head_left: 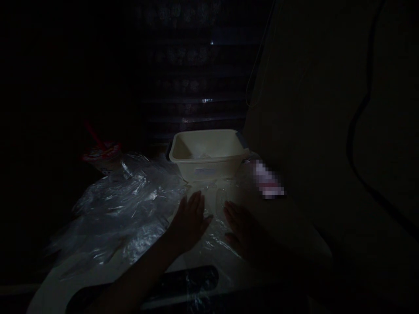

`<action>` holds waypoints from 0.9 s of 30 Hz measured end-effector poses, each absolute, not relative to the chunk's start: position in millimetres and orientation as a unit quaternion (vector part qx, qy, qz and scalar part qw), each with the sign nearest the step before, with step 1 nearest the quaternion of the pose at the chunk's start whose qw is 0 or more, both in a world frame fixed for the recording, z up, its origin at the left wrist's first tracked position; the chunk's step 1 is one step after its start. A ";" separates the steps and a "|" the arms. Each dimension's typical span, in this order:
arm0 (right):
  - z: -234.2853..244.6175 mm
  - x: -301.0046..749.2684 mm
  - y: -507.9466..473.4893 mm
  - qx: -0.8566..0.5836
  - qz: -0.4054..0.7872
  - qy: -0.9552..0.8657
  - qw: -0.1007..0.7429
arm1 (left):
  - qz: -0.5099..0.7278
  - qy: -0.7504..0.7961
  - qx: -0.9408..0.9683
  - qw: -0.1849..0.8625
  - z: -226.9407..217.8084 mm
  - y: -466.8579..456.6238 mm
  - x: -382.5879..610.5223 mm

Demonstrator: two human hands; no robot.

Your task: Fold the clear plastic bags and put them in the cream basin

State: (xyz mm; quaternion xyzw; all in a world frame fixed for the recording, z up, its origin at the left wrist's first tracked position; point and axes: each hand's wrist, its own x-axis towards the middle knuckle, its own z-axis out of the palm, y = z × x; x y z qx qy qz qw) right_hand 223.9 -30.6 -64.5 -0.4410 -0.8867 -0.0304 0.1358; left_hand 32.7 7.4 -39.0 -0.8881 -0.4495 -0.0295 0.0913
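Observation:
The scene is very dark. My left hand (190,220) lies flat with fingers stretched out on a clear plastic sheet (212,205) spread on a pale table. My right hand (240,226) lies flat beside it on the same sheet, fingers extended and a small gap between the two hands. Just beyond the fingertips stands a cream plastic tub (209,152) with something pale inside.
A heap of crumpled clear plastic (121,209) fills the table's left side. Behind it sits a cup with a red straw (100,152). A blurred pink and white item (268,179) lies right of the tub. A dark object (183,281) lies at the near edge.

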 end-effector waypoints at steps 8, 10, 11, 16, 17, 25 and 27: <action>-38.0 228.1 -19.4 -0.344 0.035 -0.931 0.116 | -0.121 -0.390 -0.908 0.093 -55.7 -73.0 43.9; -31.4 224.1 -14.5 -0.285 0.081 -0.952 0.079 | -0.123 -0.348 -0.925 0.088 -64.3 -89.4 44.2; -29.8 221.5 -11.4 -0.265 0.098 -0.957 0.065 | -0.119 -0.328 -0.933 0.091 -67.1 -93.7 43.2; -30.9 209.7 10.4 -0.262 0.100 -0.959 0.046 | -0.096 -0.315 -0.936 0.127 -68.7 -95.1 37.2; -31.0 208.3 14.8 -0.271 0.094 -0.957 0.050 | -0.091 -0.312 -0.936 0.132 -67.7 -94.6 36.8; -29.7 203.4 16.1 -0.223 0.080 -0.970 0.052 | -0.116 -0.302 -0.932 0.161 -65.0 -89.7 35.7; -32.1 200.9 15.9 -0.216 0.079 -0.972 0.048 | -0.138 -0.299 -0.927 0.178 -66.0 -88.8 36.2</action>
